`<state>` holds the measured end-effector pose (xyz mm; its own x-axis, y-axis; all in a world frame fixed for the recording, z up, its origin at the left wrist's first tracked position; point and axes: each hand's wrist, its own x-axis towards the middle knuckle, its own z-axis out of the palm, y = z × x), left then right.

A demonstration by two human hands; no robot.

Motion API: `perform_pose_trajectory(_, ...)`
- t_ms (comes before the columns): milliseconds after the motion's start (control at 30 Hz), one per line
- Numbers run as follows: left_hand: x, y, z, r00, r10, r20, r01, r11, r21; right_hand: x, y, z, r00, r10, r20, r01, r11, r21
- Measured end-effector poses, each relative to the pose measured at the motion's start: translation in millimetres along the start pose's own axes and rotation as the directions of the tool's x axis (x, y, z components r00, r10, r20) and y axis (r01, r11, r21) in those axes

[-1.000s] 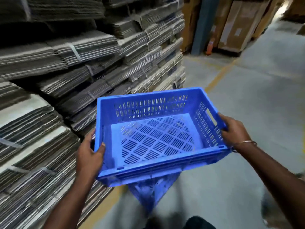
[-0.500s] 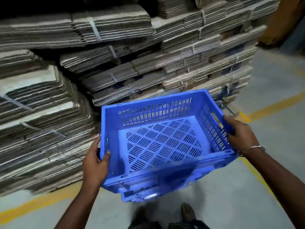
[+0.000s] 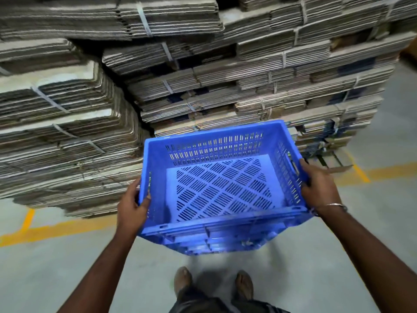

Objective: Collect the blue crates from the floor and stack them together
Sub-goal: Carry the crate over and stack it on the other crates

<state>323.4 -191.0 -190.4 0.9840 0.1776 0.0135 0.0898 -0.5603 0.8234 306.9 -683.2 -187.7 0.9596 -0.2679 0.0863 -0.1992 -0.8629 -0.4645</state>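
Observation:
I hold an empty blue slotted crate (image 3: pixel 216 159) level in front of me, above the floor. My left hand (image 3: pixel 133 206) grips its left wall with the thumb hooked over the rim. My right hand (image 3: pixel 318 188) grips the right wall beside the handle slot. Under the held crate, more blue plastic (image 3: pixel 225 245) shows; whether it is a second crate nested below or one standing on the floor, I cannot tell.
Tall stacks of strapped flat cardboard (image 3: pixel 203 75) rise right behind the crate and to the left. Yellow floor lines (image 3: pixel 56 229) run along their foot. My two feet (image 3: pixel 214 283) stand on grey concrete, which stretches open to the right.
The view has swung left from the aisle to face the cardboard stacks. The crate has come level and sits lower over the blue plastic beneath. Both hands keep the same hold.

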Motion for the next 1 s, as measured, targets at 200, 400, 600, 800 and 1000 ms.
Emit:
perform_pose_trajectory(200, 6.5, -9.5, 0.1, 0.997, -0.08, 0.01, 0.079, 0.995, 0.062, -0.9, 2.6, -2.2, 1.0, -0.019, 0.018, 0.018, 0.998, 0.064)
perform_pose_trajectory(400, -0.1, -7.5, 1.3, 0.992, -0.123, 0.031, 0.12, 0.989, 0.085, -38.4, 1.8, -7.9, 0.996, 0.091, 0.004, -0.088, 0.939, 0.332)
perform_pose_trajectory(600, -1.6, -9.5, 4.7, 0.99, -0.136, -0.037, 0.14, 0.98, 0.144, -45.0, 0.2, 2.9, 0.987, 0.156, -0.041, -0.122, 0.886, 0.448)
perform_pose_trajectory(800, 5.0, -8.0, 8.0, 0.987, -0.14, -0.073, 0.151, 0.972, 0.178, -41.6, -2.9, 14.5, 0.992, 0.121, -0.046, -0.088, 0.893, 0.442)
perform_pose_trajectory(1000, -0.9, -10.3, 10.4, 0.999, -0.024, -0.04, 0.035, 0.95, 0.309, -40.7, -1.2, 15.0, 0.991, 0.125, -0.053, -0.087, 0.881, 0.465)
